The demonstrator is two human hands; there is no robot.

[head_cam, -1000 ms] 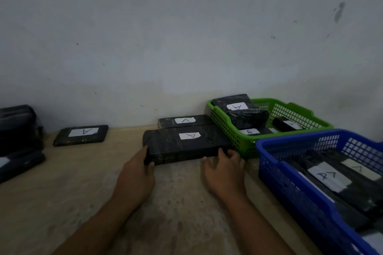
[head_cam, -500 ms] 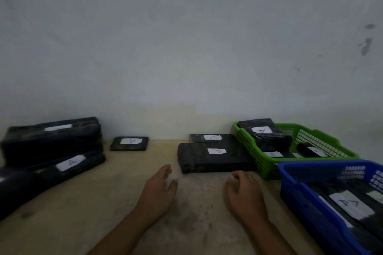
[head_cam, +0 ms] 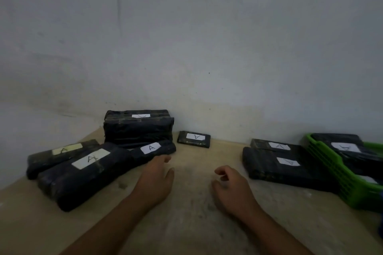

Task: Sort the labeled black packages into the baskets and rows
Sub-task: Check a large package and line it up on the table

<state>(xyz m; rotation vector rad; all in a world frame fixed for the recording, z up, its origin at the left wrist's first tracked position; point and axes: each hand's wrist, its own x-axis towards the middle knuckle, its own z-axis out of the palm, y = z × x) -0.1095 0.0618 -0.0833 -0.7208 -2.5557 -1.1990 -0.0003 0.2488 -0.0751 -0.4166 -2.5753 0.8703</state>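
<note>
Black packages (head_cam: 87,170) are lying along the bench (head_cam: 192,223), some sitting in the green basket (head_cam: 327,167). The left hand (head_cam: 154,180) is showing straight fingers, fingertips (head_cam: 166,157) just beside the nearest package (head_cam: 165,149). The right hand (head_cam: 230,190) is holding nothing, fingers loosely curled.

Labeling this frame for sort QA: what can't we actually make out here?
Head view only.
Green basket: cut off by the right edge; contents cannot be counted.
Back stack: top label foreshortened, letter unclear; dark wrap hides how many packages it holds.
Far-left package: letter on its yellowish label faint in dim light.
Left hand: fingertips close to the long package; contact cannot be told.
</note>
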